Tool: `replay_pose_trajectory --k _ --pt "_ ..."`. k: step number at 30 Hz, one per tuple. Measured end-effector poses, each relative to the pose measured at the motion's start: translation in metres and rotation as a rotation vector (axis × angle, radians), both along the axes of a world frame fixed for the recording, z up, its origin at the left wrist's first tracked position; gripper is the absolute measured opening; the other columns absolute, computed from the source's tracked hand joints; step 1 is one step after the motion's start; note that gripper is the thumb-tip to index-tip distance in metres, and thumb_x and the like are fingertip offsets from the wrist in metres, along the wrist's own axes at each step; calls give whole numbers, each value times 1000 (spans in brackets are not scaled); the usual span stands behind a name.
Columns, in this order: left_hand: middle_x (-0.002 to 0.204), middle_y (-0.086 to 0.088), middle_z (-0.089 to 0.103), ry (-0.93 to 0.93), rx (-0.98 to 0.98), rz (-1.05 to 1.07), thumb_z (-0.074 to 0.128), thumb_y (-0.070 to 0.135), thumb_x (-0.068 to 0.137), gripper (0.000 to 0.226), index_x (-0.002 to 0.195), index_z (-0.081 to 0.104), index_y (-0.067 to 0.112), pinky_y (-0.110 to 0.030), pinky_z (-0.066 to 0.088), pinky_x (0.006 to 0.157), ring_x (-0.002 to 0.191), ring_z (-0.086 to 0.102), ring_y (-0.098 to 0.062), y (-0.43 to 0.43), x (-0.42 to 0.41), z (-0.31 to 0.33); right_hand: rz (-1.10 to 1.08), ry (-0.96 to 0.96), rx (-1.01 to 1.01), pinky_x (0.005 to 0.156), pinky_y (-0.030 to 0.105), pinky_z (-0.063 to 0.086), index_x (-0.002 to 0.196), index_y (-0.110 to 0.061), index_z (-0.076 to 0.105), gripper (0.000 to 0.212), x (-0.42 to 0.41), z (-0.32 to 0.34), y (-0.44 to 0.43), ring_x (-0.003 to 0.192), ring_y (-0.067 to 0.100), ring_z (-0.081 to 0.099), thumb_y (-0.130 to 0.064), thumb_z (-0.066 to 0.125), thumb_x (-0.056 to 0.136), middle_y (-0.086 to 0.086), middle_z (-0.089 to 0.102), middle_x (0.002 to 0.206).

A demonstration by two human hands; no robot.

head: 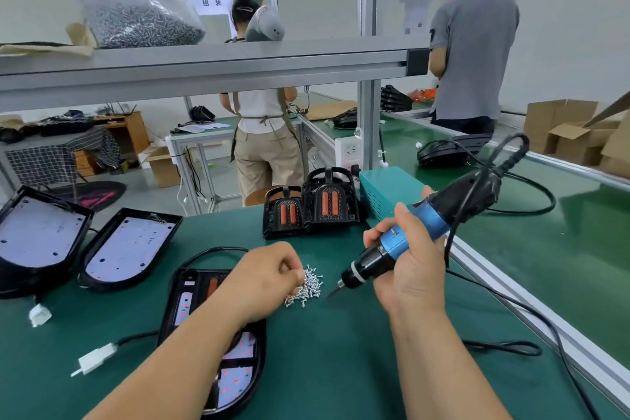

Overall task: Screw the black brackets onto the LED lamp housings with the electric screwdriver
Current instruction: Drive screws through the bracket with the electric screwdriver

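Observation:
My right hand (407, 269) grips the blue and black electric screwdriver (409, 239), tilted with its bit (334, 291) pointing down-left, just right of a pile of small silver screws (306, 286) on the green mat. My left hand (269, 274) rests on the left side of that pile, fingers pinched together; whether it holds a screw is hidden. Under my left forearm lies a black LED lamp housing (191, 303) with red dots on its white board. Two black brackets with orange inserts (283, 213) (329, 203) stand behind the pile.
Two more open lamp housings (128, 247) (34, 239) lie at the left. A teal power box (385, 191) sits behind the brackets. White connectors (95, 358) (39, 315) and black cables trail on the mat. A bag of screws (143, 24) rests on the shelf. Two people work behind.

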State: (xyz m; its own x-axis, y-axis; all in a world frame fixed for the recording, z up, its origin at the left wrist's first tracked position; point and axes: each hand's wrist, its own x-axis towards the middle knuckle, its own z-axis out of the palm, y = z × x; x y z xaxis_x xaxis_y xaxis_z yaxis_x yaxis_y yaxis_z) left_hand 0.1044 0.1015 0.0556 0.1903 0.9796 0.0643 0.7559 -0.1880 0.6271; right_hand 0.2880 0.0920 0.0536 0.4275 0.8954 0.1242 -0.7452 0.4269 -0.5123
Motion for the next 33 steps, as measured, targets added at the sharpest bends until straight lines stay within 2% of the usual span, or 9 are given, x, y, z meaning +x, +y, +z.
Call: replay_pose_trajectory --k 2,4,6,8,12,17,25,28,33 --pt "62 3 67 -364 -125 51 65 12 92 10 82 63 13 -17 44 55 53 56 -4 -9 0 -2 28 82 3 63 29 50 101 -30 62 21 0 1 0 54 15 50 -13 65 90 0 51 61" --pt "59 1 64 -633 -228 96 66 3 91 10 82 63 6 -17 49 54 53 56 -6 -15 2 -7 47 159 -7 66 29 51 92 -29 60 13 1 0 0 55 15 49 -18 66 88 -1 50 61" --pt "59 -1 64 -796 -293 125 64 0 91 10 81 64 2 -15 52 54 53 58 -5 -19 4 -9 55 228 -31 65 28 52 89 -26 58 13 2 0 -1 54 15 48 -23 69 83 -2 51 60" --pt "61 -2 65 -876 -322 142 63 -1 92 10 83 65 0 -14 53 55 54 61 -4 -21 5 -10 61 298 -56 66 30 53 98 -21 53 27 3 1 -1 53 16 49 -27 73 79 -1 52 60" --pt "62 -3 67 -942 -352 160 59 -3 93 12 82 64 -1 -15 53 53 54 62 -5 -24 9 -13 76 366 -91 64 30 55 93 -16 50 28 6 1 -1 50 17 52 -32 71 85 -1 53 60" --pt "62 -5 67 -980 -384 130 56 -6 94 13 84 61 -1 -15 54 53 53 62 -6 -24 9 -12 73 374 -108 63 29 53 102 -17 49 32 4 0 1 50 16 49 -31 71 85 -1 53 60" --pt "62 -4 65 -994 -392 98 56 -8 93 11 97 57 3 -16 54 53 54 62 -8 -25 6 -11 93 376 -114 62 28 52 94 -18 52 26 1 -2 3 49 17 50 -32 72 85 0 53 61" --pt "63 -5 63 -982 -398 82 56 -9 93 13 97 57 3 -17 54 52 54 60 -9 -25 5 -11 103 374 -120 62 28 52 86 -16 51 27 1 -2 3 49 16 50 -33 72 84 -1 53 60" --pt "64 -5 64 -984 -406 63 55 -8 94 12 97 57 3 -16 53 52 54 60 -9 -26 5 -12 109 373 -118 58 26 49 86 -18 51 25 2 0 3 49 16 50 -32 72 85 -1 54 61"
